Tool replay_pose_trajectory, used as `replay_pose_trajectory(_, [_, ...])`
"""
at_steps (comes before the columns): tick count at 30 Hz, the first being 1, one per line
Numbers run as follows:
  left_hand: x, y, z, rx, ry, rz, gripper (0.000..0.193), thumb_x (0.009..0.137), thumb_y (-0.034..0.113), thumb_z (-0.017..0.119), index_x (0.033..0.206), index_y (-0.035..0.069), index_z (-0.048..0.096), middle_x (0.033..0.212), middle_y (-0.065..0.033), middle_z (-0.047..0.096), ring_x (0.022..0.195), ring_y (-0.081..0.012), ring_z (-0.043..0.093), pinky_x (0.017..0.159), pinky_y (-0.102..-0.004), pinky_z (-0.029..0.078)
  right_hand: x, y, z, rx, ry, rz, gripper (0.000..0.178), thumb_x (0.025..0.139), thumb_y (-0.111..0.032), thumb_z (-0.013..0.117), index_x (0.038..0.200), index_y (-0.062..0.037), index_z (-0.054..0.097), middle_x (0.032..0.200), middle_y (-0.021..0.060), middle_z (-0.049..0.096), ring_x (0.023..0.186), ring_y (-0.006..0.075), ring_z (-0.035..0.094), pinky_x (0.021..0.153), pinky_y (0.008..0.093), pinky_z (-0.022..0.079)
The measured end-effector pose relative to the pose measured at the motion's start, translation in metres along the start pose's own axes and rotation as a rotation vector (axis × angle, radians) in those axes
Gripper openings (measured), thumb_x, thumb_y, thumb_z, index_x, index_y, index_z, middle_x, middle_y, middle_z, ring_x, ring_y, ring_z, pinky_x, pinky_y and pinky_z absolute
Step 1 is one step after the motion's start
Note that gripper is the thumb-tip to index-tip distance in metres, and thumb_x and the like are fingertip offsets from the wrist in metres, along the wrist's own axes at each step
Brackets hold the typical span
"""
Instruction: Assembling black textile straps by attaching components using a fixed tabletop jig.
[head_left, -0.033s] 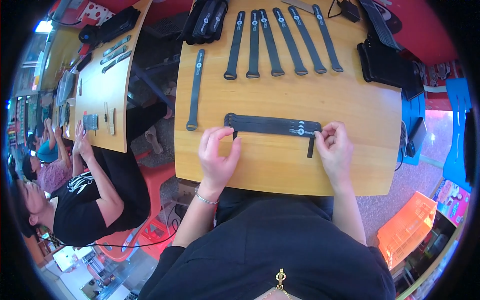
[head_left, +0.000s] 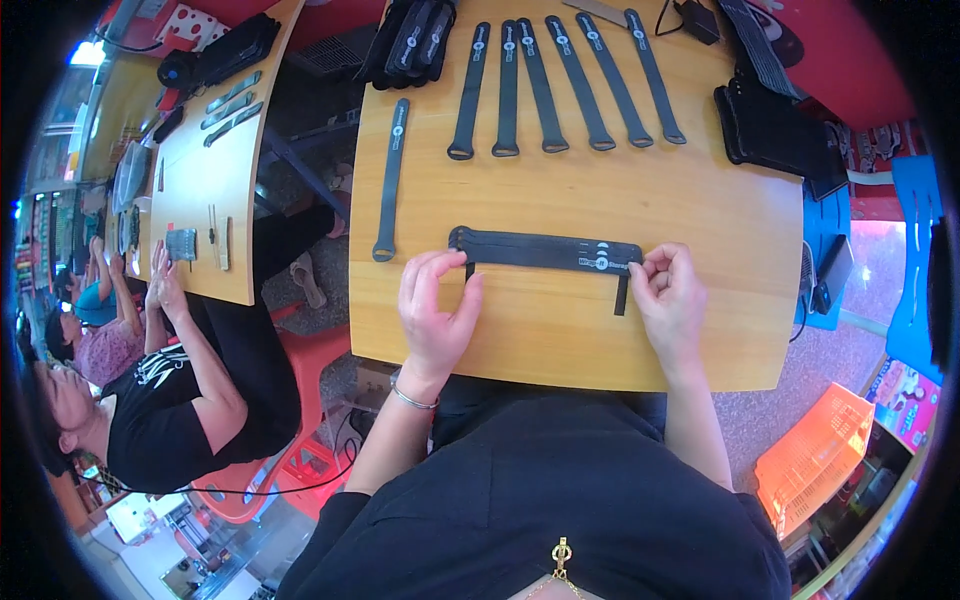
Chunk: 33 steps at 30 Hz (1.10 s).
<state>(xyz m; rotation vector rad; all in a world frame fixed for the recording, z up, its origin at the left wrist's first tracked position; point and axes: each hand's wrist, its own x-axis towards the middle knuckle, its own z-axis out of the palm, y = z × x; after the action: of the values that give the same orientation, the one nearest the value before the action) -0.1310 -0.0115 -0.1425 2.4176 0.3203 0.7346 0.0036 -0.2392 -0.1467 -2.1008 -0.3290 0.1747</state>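
1. While the left hand [head_left: 435, 310] pinches the stacked black straps [head_left: 545, 250] at their 9 o'clock end and the right hand [head_left: 668, 292] pinches the 3 o'clock end, uneven pressure could fan the stack out.
2. One strap tail already hangs toward 6 o'clock on the table [head_left: 560, 330].
3. A single strap [head_left: 388, 180] at 10 o'clock could get dragged in.

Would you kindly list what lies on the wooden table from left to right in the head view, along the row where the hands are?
Single black strap → left hand → stacked black straps → right hand.
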Motion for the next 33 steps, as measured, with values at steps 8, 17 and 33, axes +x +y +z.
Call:
replay_pose_trajectory(8, [0.006,-0.001,0.000,0.026,-0.133,-0.113,0.070,0.072,0.002,0.074,0.134,0.000,0.041,0.127,-0.0152,0.057,0.118,-0.0278,0.051,0.099,-0.0379,0.039,-0.001,-0.001,-0.001,0.001,-0.007,0.025,0.021,0.080,-0.005,0.071,0.092,-0.0039,0.053,0.071,0.0024,0.057,0.051,0.0073,0.052,0.049,0.0228,0.042])
replay_pose_trajectory(17, [0.012,-0.011,0.004,0.086,-0.141,-0.100,0.072,0.074,0.013,0.076,0.135,0.001,0.039,0.116,-0.0079,0.065,0.114,-0.0277,0.053,0.105,-0.0447,0.032,-0.001,0.000,0.000,0.015,-0.003,0.014,0.021,0.080,-0.005,0.071,0.091,-0.0041,0.052,0.070,0.0019,0.057,0.050,0.0071,0.052,0.048,0.0233,0.041])
replay_pose_trajectory(33, [0.013,-0.009,0.006,0.124,-0.137,-0.113,0.073,0.074,0.011,0.075,0.136,0.002,0.038,0.116,-0.0079,0.066,0.119,-0.0241,0.052,0.102,-0.0381,0.032,-0.001,0.004,0.001,0.037,0.013,0.002,0.022,0.080,-0.004,0.070,0.088,-0.0048,0.050,0.064,0.0005,0.054,0.047,0.0071,0.048,0.046,0.0239,0.038])
